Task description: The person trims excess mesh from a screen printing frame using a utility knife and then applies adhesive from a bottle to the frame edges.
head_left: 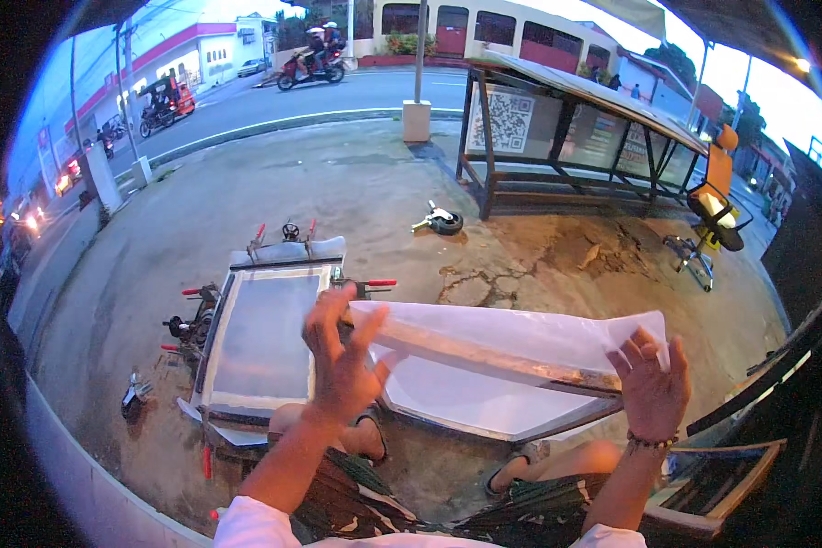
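Observation:
A wooden-framed panel with a white sheet (557, 332) over it rests at my legs, its bare wooden bar (484, 354) running from left to right. The sheet's far edge stands up above the bar. My left hand (342, 361) is raised at the bar's left end, fingers spread, with fingertips near the sheet. At the right end, the bent fingers of my right hand (650, 379) press on the sheet's corner; whether they pinch it is partly hidden. Left of the panel lies a similar framed screen (272, 315), with red-handled clamps (379, 283) around it.
Wet concrete ground (356, 201) surrounds me. A caster wheel (443, 221) lies ahead and another (135, 395) to the left. An empty wooden frame (740, 489) leans at lower right. Farther off are an orange office chair (720, 187), a slatted stand (566, 137) and a road with vehicles.

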Demonstrator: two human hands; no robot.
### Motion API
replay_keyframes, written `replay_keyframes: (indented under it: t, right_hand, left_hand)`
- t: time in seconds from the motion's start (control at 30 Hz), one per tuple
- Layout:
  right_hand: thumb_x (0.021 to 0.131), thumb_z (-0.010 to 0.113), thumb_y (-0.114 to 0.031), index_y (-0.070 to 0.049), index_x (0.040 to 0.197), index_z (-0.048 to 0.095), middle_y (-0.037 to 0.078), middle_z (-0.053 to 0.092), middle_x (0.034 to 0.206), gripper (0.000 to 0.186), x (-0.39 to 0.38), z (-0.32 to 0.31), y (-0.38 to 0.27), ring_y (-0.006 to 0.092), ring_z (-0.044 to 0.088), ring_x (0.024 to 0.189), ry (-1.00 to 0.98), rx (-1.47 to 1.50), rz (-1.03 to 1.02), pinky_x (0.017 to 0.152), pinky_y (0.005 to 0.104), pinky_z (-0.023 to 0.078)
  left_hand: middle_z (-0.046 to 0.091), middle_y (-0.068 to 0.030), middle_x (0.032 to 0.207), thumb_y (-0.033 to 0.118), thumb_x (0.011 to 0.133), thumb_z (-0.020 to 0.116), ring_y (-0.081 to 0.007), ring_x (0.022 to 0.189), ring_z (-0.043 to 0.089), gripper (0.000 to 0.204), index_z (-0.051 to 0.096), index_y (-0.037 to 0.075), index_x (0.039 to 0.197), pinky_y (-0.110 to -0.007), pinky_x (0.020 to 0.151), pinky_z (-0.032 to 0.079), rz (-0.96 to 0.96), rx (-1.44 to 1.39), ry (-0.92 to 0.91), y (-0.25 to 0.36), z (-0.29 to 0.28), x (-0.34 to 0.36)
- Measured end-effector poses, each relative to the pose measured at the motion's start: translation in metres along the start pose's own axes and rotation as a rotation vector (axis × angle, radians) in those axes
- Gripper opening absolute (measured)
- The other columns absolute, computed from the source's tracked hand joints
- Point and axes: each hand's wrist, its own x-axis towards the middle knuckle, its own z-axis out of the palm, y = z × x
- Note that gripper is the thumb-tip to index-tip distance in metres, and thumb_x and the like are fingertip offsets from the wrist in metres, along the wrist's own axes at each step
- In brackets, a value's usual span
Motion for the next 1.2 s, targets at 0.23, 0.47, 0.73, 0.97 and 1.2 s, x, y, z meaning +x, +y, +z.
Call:
replay_keyframes:
  t: [0.23,0.47,0.73,0.97,1.2]
  right_hand:
    - [0.098,0.043,-0.039,0.007,0.126,0.053,0.021,0.048,0.137,0.055,0.03,0.014,-0.01,0.0296,0.048,0.127,0.031,-0.424,0.112,0.107,0.0383,0.031]
    - [0.085,0.069,-0.027,-0.001,0.127,0.055,0.014,0.055,0.129,0.051,0.052,0.002,-0.047,0.0217,0.051,0.118,-0.13,-1.42,0.145,0.101,0.0356,0.038]
    - [0.077,0.08,-0.026,-0.006,0.144,0.032,0.013,0.063,0.097,0.085,0.075,-0.044,-0.06,0.019,0.061,0.085,0.105,-1.286,0.506,0.07,0.03,0.049]
    - [0.079,0.075,-0.008,-0.004,0.136,0.04,0.006,0.062,0.078,0.067,0.107,-0.059,-0.05,0.0103,0.057,0.066,0.029,-1.061,0.428,0.058,0.0227,0.044]
    - [0.077,0.074,-0.012,-0.005,0.132,0.046,0.007,0.064,0.087,0.062,0.138,-0.094,-0.034,0.0107,0.057,0.072,0.099,-1.206,0.303,0.062,0.0228,0.046]
  left_hand:
    - [0.067,-0.0135,0.093,0.007,0.067,0.071,-0.0297,0.095,0.062,0.025,0.07,0.004,0.092,-0.041,0.087,0.046,-0.089,-0.304,-0.507,-0.048,-0.002,0.054]
    - [0.061,-0.0055,0.065,0.009,0.079,0.065,-0.0116,0.062,0.056,0.009,0.067,0.0,0.079,-0.03,0.06,0.045,-0.36,-0.487,-0.546,-0.08,0.029,0.084]
    - [0.058,-0.002,0.061,0.024,0.083,0.07,-0.0097,0.056,0.052,0.027,0.064,0.0,0.074,-0.028,0.054,0.04,-0.532,-0.431,-0.659,-0.081,0.066,0.108]
    - [0.059,-0.0018,0.065,0.026,0.085,0.07,-0.0082,0.055,0.053,0.026,0.063,0.002,0.079,-0.024,0.051,0.042,-0.595,-0.521,-0.56,-0.098,0.098,0.112]
    - [0.067,-0.0051,0.076,0.028,0.087,0.068,-0.0111,0.07,0.061,0.026,0.068,0.002,0.089,-0.027,0.068,0.049,-0.554,-0.484,-0.275,-0.113,0.107,0.098]
